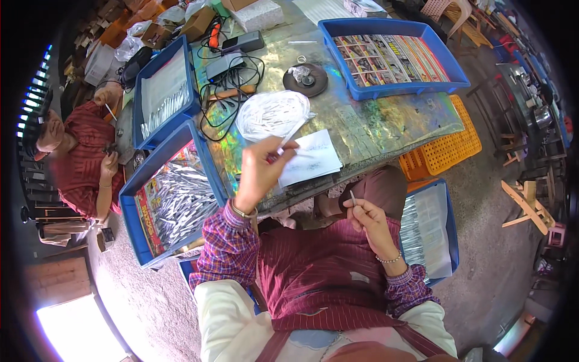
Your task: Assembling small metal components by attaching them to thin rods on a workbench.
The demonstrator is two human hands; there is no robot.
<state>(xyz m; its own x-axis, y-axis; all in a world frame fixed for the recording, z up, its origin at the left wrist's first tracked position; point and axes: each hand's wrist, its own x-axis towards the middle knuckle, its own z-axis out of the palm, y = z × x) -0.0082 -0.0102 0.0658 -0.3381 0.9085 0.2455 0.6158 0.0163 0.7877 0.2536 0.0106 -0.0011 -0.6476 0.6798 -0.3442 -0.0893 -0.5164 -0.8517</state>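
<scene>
Okay, so I've got the table in front of me, all patchy and shiny. At its far right sits a blue tray lined with printed paper, and by the left side another tray is heaped with slim silvery pieces. Yellow crate is under the right edge. On top there's a bag of white bits, with some smudged paper just this side of it and a dark disc beyond. My left hand is over the paper's left edge, fingers curled around a slim white stick slanting up across the bag; can't tell what it is. My right hand, by my lap, has thumb and forefinger pinched on a thin metal piece.
</scene>
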